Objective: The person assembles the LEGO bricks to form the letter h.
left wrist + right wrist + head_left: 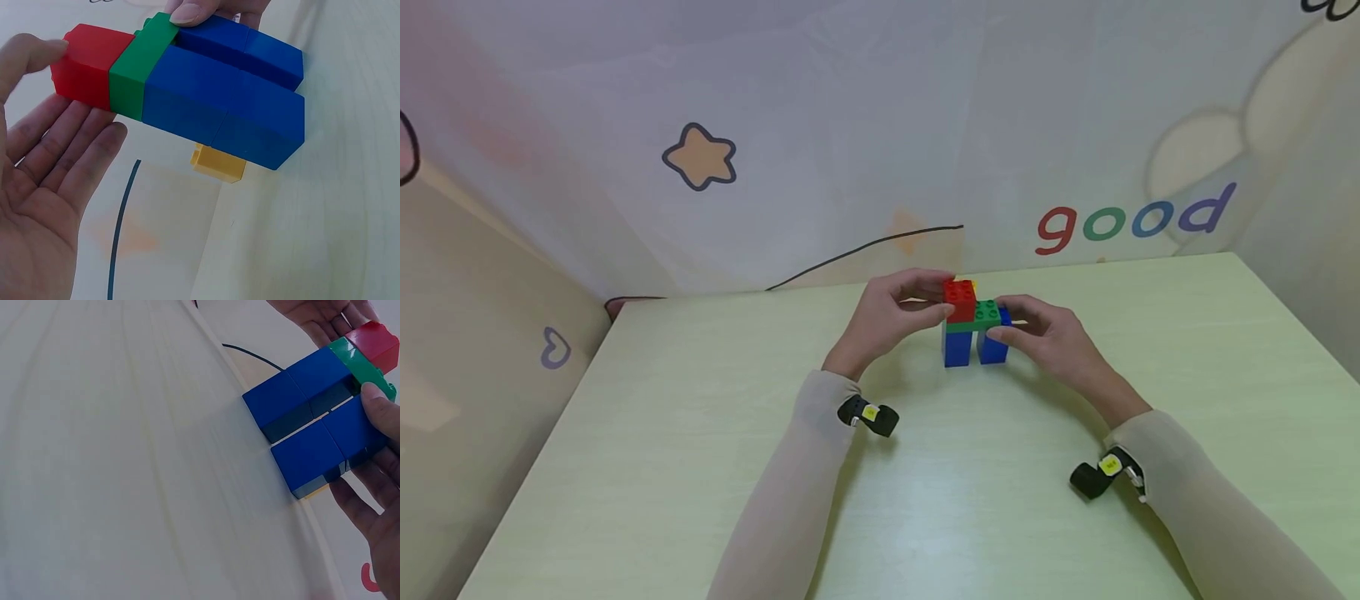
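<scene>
A toy-brick structure stands on the table near its far side. Two pairs of stacked blue bricks point(225, 112) form its legs, bridged by a green brick point(987, 313). On the green brick's left end sits a red brick point(960, 302). My left hand point(895, 315) pinches that red brick, thumb on its near face and the other fingers behind. From the right side, my right hand point(1060, 346) grips an upper blue brick point(356, 429), thumb close below the green one. A yellow brick point(219, 164) shows behind the legs, mostly hidden in the head view.
The pale table point(715, 467) reaches back to a printed cloth backdrop point(850, 125) just behind the bricks. Black wrist cameras hang from both sleeves, the left camera point(880, 419) and the right camera point(1090, 481) both low over the tabletop.
</scene>
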`<action>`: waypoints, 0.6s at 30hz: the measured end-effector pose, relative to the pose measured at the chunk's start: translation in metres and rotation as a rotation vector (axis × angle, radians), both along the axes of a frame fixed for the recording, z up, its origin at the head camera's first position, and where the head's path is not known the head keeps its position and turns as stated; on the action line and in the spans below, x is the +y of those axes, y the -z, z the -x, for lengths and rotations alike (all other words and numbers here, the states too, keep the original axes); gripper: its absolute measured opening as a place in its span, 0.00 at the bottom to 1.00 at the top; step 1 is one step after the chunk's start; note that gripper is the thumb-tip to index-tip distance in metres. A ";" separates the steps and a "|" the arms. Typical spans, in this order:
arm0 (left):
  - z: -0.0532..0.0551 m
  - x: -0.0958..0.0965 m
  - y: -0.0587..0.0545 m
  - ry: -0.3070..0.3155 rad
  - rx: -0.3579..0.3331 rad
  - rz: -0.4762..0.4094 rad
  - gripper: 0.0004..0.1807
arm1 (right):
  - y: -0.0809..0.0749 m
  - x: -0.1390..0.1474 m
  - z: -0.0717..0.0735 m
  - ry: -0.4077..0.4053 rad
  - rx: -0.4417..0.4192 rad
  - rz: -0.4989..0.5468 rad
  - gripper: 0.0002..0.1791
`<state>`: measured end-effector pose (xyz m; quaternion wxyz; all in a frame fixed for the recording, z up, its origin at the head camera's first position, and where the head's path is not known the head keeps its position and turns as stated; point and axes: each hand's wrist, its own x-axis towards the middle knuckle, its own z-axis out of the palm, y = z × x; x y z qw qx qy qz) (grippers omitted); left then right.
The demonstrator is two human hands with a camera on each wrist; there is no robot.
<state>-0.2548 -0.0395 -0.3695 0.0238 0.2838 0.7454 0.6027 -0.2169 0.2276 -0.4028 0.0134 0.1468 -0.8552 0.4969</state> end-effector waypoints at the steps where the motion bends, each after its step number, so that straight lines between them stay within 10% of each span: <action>1: 0.001 0.000 0.000 -0.005 0.004 0.004 0.22 | -0.001 0.001 0.000 0.003 -0.001 -0.008 0.28; 18: 0.036 0.008 0.018 -0.128 0.023 -0.006 0.22 | 0.001 0.006 -0.001 -0.010 -0.037 -0.020 0.31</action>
